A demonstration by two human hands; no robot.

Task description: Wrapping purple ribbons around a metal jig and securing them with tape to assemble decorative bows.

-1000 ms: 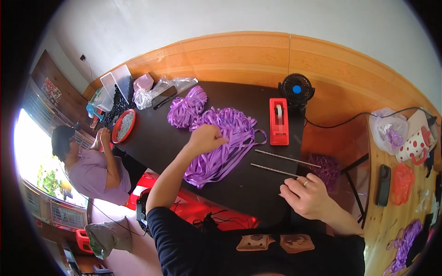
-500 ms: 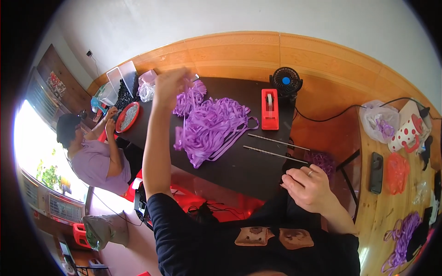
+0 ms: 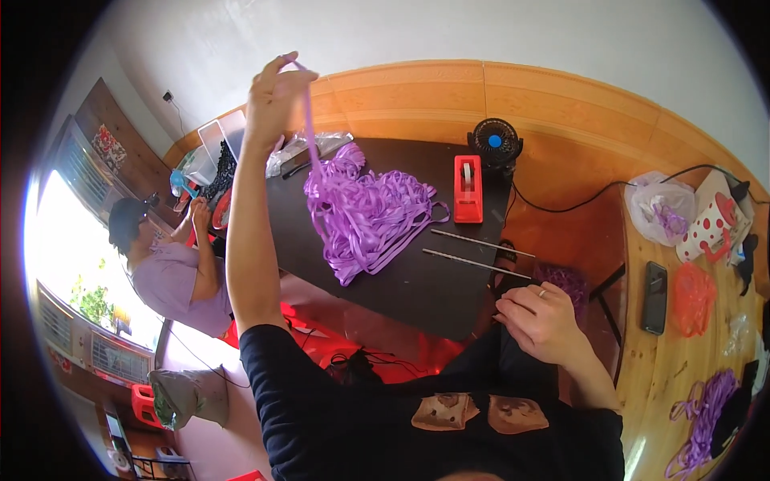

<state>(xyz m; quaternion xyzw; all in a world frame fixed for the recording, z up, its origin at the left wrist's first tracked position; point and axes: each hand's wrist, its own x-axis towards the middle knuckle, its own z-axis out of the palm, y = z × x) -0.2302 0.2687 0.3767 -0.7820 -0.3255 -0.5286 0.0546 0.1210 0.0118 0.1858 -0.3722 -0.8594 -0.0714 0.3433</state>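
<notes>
The left hand (image 3: 277,96) has risen high, pinching one purple ribbon strand (image 3: 309,120) drawn up out of the ribbon pile (image 3: 369,216) on the dark bench (image 3: 417,289); the right hand (image 3: 541,321), at four o'clock of the pile, rests loosely curled, empty. A red tape dispenser (image 3: 468,188) stands at two o'clock.

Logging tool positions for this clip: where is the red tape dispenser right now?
In the head view, the red tape dispenser stands on the dark table, at its far right, just right of the purple ribbon pile and beside the small black fan.

Bright daylight floods in from the window (image 3: 76,264) at left, blown out to white glare, while fisheye bending warps the dark rim.
</notes>
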